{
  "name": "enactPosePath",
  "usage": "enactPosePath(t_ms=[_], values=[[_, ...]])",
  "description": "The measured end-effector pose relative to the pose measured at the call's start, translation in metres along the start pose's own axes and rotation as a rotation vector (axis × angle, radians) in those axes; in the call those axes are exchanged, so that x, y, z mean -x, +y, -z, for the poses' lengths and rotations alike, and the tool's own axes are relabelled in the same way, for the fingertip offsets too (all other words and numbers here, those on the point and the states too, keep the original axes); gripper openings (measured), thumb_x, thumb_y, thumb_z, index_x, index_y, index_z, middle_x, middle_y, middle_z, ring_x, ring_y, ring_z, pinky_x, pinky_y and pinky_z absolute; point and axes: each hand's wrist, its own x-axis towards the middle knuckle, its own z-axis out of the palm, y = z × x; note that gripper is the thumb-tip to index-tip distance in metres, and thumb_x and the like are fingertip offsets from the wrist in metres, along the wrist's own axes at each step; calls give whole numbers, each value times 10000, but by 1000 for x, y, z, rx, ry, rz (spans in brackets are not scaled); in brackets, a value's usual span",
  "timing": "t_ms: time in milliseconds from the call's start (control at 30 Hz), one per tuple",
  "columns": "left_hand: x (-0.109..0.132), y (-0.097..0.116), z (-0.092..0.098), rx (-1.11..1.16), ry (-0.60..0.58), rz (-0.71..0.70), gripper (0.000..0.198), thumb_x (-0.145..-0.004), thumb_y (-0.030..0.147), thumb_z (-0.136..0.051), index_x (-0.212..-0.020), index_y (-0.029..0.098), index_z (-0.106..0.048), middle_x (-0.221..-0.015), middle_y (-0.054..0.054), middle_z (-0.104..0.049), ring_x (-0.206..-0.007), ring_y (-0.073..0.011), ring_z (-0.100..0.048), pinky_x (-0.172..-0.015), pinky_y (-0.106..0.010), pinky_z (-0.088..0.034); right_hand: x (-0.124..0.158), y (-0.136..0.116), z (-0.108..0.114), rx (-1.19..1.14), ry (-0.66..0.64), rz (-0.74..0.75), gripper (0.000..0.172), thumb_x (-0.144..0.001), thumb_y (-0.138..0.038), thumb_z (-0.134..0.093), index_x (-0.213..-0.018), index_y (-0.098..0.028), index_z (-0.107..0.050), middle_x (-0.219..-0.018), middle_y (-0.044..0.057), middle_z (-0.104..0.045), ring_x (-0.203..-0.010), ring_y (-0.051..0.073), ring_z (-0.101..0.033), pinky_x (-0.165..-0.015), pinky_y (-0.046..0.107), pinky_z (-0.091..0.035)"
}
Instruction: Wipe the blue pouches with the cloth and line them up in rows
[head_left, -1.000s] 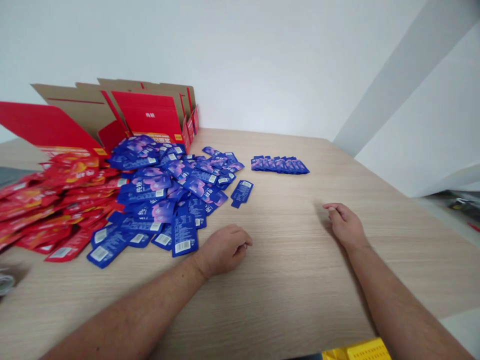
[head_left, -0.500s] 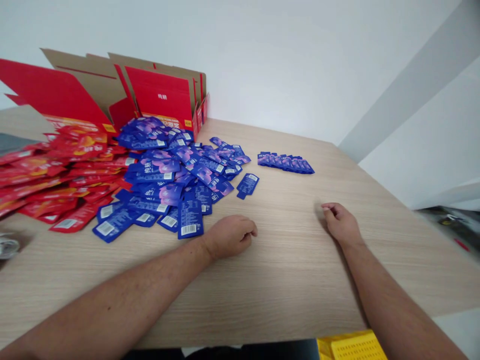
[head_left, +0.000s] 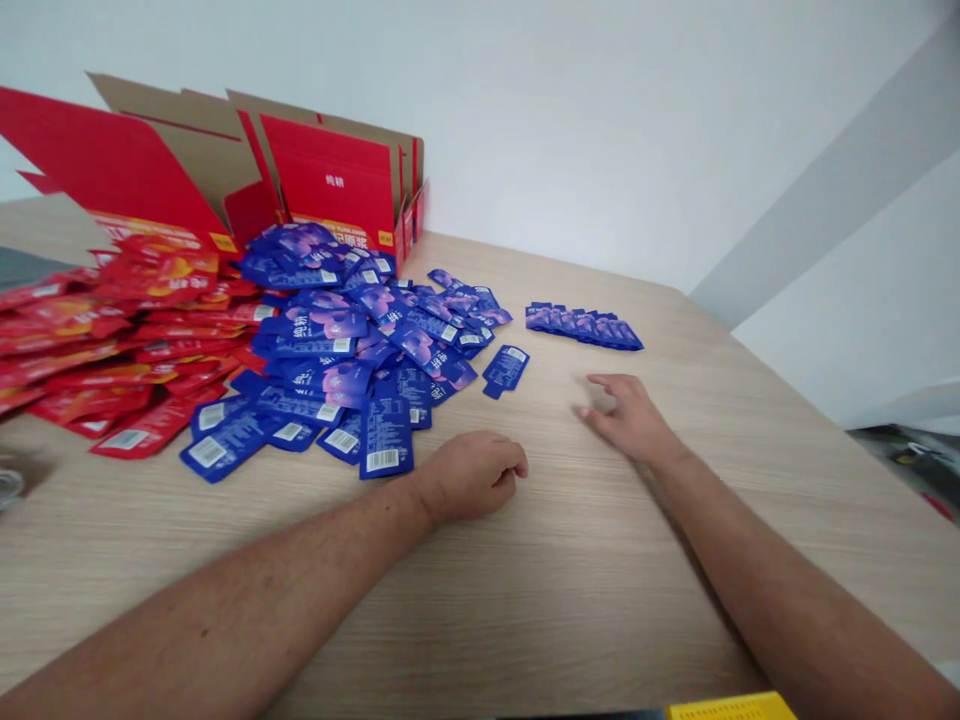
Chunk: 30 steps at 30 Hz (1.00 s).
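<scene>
The left hand rests on the desk, its grip loosely shut, with the fingers curled toward the palm and nothing held. Its wrist lies just beside the nearest blue sachet, at the front of a wide, heaped spill of blue sachets printed with purple and pink artwork, many showing white barcode labels.

The right hand is palm down and empty, its grip open, with the fingers slightly spread and pointing toward the far left. Whether the fingertips touch the wood or hover just above it cannot be told. The nearest thing to it is a lone blue sachet, lying just off the right side of the heap. Farther back, near the far edge of the desk, a neat row of overlapping blue sachets lies well apart from the heap.

On the left, a mass of red sachets touches the blue heap and runs off the edge of the view. Behind both stands an opened cardboard carton with red-printed panels and its flaps spread, at the far left of the desk. A small shiny object, too blurred to name, sits at the left edge of the view. Below the near edge of the desk shows the rim of a yellow plastic crate.
</scene>
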Motion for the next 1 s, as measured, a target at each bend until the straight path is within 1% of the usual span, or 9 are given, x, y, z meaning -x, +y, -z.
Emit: enactPosePath(t_ms=[67,167,267,367,467,533,767,900,1000], values=[[1,-1,0,8,13,12,250,-852,107,-566,-979,194,-764,-971,-55,-808,-935,-223,-743,-881,-347,-567,-23,-28,-19,-12,-72,123,833,-755,-583,-800,-1474,-200,-625,-1562,195,-523,-1460,354,-480,-1203,514,-417],[1,-1,0,20,28,27,247,-845,110,-569,-962,198,-768,-955,-47,-810,-916,-217,-743,-872,-340,-562,-59,-64,-46,75,-261,258,1030,-740,-586,-859,-1614,-201,-474,-1721,224,-317,-1606,425,-260,-1275,608,-274],[1,-1,0,36,28,23,246,-849,116,-565,-963,193,-768,-963,-51,-812,-918,-222,-744,-875,-346,-562,-85,-84,-67,84,-316,275,1075,-721,-594,-876,-1627,-191,-460,-1690,231,-380,-1599,425,-288,-1268,589,-296],[1,-1,0,44,18,25,239,-848,116,-569,-961,198,-763,-959,-48,-812,-917,-223,-742,-873,-350,-563,-95,-89,-78,99,-320,267,864,-816,-549,-806,-1560,-185,-560,-1593,220,-511,-1526,394,-418,-1245,540,-349],[0,-2,-1,38,10,22,238,-855,121,-566,-971,205,-756,-968,-43,-811,-928,-225,-740,-874,-354,-566,-92,-91,-78,135,-286,240,639,-919,-477,-696,-1472,-157,-651,-1512,229,-566,-1441,378,-501,-1233,511,-360],[0,-2,-1,26,4,10,236,-864,128,-562,-981,203,-753,-976,-45,-810,-935,-226,-738,-879,-353,-567,-86,-92,-73,161,-272,225,609,-924,-472,-692,-1444,-156,-674,-1494,232,-571,-1432,387,-500,-1228,515,-356],[1,4,13,-89,-8,-16,253,-902,135,-546,-1039,166,-757,-1052,-99,-795,-1024,-259,-731,-955,-395,-572,-62,-94,-51,222,-341,140,863,-832,-632,-780,-1535,-166,-599,-1379,252,-651,-1303,436,-586,-1127,566,-425],[8,15,42,-310,167,260,279,-965,177,-490,-1091,160,-739,-1086,-125,-775,-1064,-284,-718,-952,-423,-572,-40,-90,-41,250,-337,88,816,-788,-657,-807,-1425,-161,-688,-1231,242,-701,-1149,420,-645,-1030,536,-484],[21,17,64,-556,168,502,271,-968,220,-505,-1119,138,-715,-1091,-169,-750,-1088,-328,-697,-891,-432,-579,-23,-86,-29,271,-326,108,666,-782,-621,-818,-1295,-202,-748,-1117,186,-735,-1064,376,-663,-974,494,-501]])
